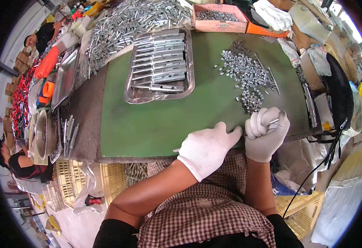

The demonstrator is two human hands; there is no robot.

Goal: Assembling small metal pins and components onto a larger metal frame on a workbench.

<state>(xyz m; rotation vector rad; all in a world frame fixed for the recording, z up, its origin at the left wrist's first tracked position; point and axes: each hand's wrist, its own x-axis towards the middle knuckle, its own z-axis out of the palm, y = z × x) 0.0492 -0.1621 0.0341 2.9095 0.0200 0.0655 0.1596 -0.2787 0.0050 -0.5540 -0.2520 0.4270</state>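
Both my hands wear white knit gloves and meet near the front edge of the green work mat (160,130). My left hand (206,149) is closed, knuckles up, its thumb and forefinger reaching toward the right. A short silver rod end (176,150) pokes out beside its wrist; the rest is hidden under the hand. My right hand (267,134) is curled shut, with a thin metal pin (274,121) showing between its fingers. Just beyond it lies a pile of small shiny metal nuts (241,70), some thin pins (274,78) at its right side.
A metal tray (160,98) holds a row of slotted metal tubes (164,68). Farther back are a large heap of metal parts (133,25) and a pink box (220,27) of small pieces. Loose tubes (70,134) lie left; a black bag (339,91) stands right. Two people are far left.
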